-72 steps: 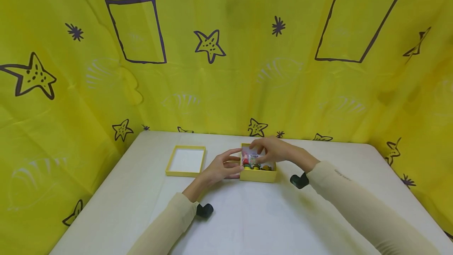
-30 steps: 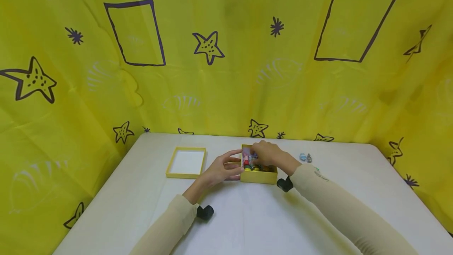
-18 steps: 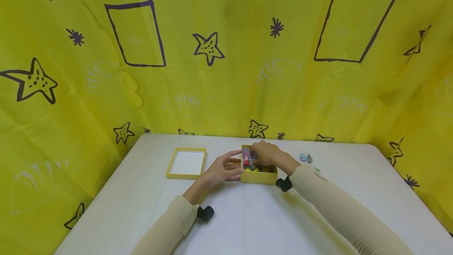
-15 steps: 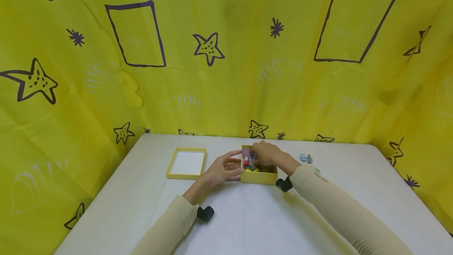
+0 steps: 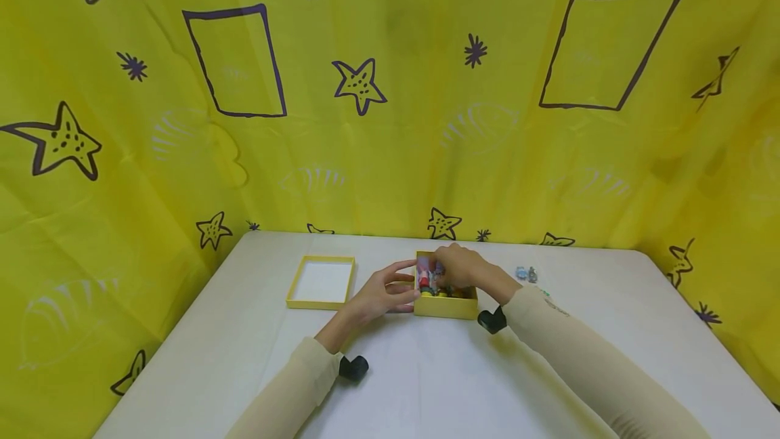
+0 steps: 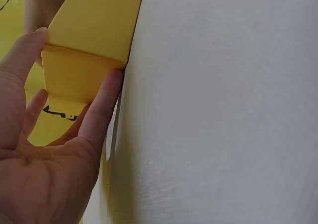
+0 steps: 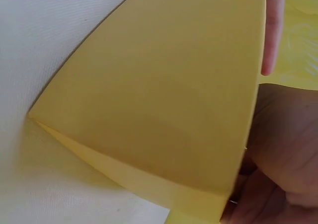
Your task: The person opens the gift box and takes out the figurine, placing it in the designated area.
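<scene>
An uncovered yellow box stands on the white table, with several small toy figures inside. One of them, a pink and red figure, shows by the box's left wall. My left hand is against that left side. In the left wrist view, its thumb touches the upper edge and a fingertip the lower edge, the fingers fairly straight. Over the far rim my right hand reaches down into the box. Its fingertips are hidden among the figures, so I cannot tell whether it pinches one.
Left of the box lies its yellow-edged lid, white inside facing up. On the right are a small light-blue figure and a greyish one beside it. A yellow patterned curtain surrounds the table.
My right hand has shifted left and lower into the box since the earliest frame. Two small figures on the right, where the forearm was, now show. The left hand keeps its place.
</scene>
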A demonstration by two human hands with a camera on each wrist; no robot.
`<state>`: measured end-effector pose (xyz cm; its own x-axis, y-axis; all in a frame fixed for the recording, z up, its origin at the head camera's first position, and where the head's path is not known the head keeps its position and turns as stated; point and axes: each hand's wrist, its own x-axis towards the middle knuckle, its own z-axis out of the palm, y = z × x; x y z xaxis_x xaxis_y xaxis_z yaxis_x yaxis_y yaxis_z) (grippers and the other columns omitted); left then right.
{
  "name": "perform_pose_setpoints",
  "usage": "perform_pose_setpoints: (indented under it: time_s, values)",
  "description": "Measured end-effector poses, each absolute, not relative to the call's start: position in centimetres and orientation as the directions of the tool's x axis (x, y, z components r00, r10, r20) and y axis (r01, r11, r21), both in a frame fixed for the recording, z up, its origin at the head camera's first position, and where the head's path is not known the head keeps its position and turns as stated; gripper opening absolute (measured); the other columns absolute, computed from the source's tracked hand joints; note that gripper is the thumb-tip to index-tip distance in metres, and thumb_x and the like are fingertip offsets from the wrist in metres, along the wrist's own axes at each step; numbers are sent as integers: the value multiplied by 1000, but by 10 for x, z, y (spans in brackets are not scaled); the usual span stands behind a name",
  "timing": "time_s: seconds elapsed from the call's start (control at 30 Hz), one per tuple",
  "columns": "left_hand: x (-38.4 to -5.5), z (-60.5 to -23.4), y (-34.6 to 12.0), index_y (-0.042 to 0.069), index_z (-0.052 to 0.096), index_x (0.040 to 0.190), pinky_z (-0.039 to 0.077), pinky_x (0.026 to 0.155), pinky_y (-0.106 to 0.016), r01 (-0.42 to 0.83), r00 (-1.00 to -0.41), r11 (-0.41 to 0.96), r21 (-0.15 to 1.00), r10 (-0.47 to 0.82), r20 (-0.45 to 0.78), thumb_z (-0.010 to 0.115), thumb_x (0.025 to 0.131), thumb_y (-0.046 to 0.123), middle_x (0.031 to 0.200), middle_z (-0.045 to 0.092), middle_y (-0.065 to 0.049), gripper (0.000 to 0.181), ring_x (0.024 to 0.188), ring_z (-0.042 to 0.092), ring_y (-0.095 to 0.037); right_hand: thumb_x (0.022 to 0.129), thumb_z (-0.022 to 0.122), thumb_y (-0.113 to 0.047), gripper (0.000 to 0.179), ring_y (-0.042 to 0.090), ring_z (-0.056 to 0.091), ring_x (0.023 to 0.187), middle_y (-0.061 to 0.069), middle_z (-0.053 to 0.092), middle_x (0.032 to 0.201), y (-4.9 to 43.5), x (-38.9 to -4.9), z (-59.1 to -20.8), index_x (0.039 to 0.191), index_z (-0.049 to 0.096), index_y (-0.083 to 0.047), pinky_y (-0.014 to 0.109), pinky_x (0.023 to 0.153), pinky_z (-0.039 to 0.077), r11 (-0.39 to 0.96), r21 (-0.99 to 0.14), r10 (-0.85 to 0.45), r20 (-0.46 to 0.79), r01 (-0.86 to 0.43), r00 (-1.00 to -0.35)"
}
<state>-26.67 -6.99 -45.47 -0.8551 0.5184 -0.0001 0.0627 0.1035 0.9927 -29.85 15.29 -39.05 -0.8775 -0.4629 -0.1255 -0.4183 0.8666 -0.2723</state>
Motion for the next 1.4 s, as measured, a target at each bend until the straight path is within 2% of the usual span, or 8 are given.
perform_pose_setpoints:
  time_s: [0.2, 0.33, 0.5, 0.73, 0.83, 1.0, 1.13, 1.4]
  values:
    - [-267, -455, -70, 21, 43, 157, 57, 99, -40, 65, -857, 119, 991, 515, -6, 73, 98, 15, 147, 51, -21, 67, 131, 55, -35, 89, 83, -17, 37, 21, 58, 86, 7, 69, 106, 158, -297, -392, 122, 71, -7, 34, 73, 58, 832, -343, -491, -85, -437, -867]
    - [-267, -455, -69, 22, 43, 157, 59, 95, -40, 43, -857, 102, 994, 515, -16, 74, 97, 14, 146, 50, -20, 68, 130, 56, -34, 88, 83, -14, 35, 20, 58, 83, 8, 69, 107, 161, -295, -390, 121, 72, -8, 31, 69, 57, 803, -382, -509, -38, -458, -860]
    - [-268, -455, -69, 20, 43, 157, 60, 92, -40, 40, -857, 92, 995, 515, -13, 74, 96, 13, 146, 50, -21, 69, 129, 56, -33, 89, 80, -10, 30, 18, 56, 79, 6, 68, 99, 166, -293, -388, 118, 72, -6, 29, 65, 53, 760, -400, -549, 28, -513, -835]
    - [-265, -453, -69, 19, 43, 157, 60, 93, -41, 47, -858, 92, 995, 513, -6, 73, 97, 12, 146, 50, -23, 68, 129, 56, -35, 91, 79, -12, 29, 19, 62, 84, 5, 71, 99, 173, -288, -384, 118, 72, -6, 32, 73, 57, 728, -433, -555, 81, -531, -828]
    - [-265, -453, -69, 20, 43, 157, 60, 94, -41, 51, -860, 102, 993, 510, -8, 73, 97, 13, 146, 51, -22, 68, 129, 56, -35, 91, 79, -13, 29, 20, 64, 86, 6, 71, 100, 177, -286, -382, 119, 72, -8, 31, 72, 58, 714, -463, -544, 106, -525, -833]
    - [-266, -454, -69, 18, 42, 157, 58, 97, -41, 68, -861, 120, 991, 509, -3, 73, 97, 14, 146, 51, -22, 68, 129, 56, -35, 91, 80, -15, 29, 16, 60, 74, 7, 72, 98, 184, -282, -379, 118, 72, -8, 27, 63, 54, 664, -503, -547, 178, -553, -818]
    - [-267, -454, -69, 18, 41, 158, 60, 93, -42, 45, -856, 95, 994, 516, -10, 73, 97, 12, 146, 51, -22, 69, 129, 57, -35, 89, 81, -15, 28, 14, 53, 63, 5, 74, 95, 189, -281, -377, 115, 73, -9, 26, 56, 48, 629, -517, -545, 239, -580, -804]
    - [-267, -453, -68, 17, 41, 158, 62, 89, -41, 26, -858, 80, 996, 514, -19, 74, 96, 13, 145, 51, -20, 70, 129, 56, -35, 89, 82, -19, 30, 16, 52, 66, 3, 74, 96, 194, -279, -377, 117, 73, -10, 26, 58, 47, 622, -544, -529, 239, -564, -814]
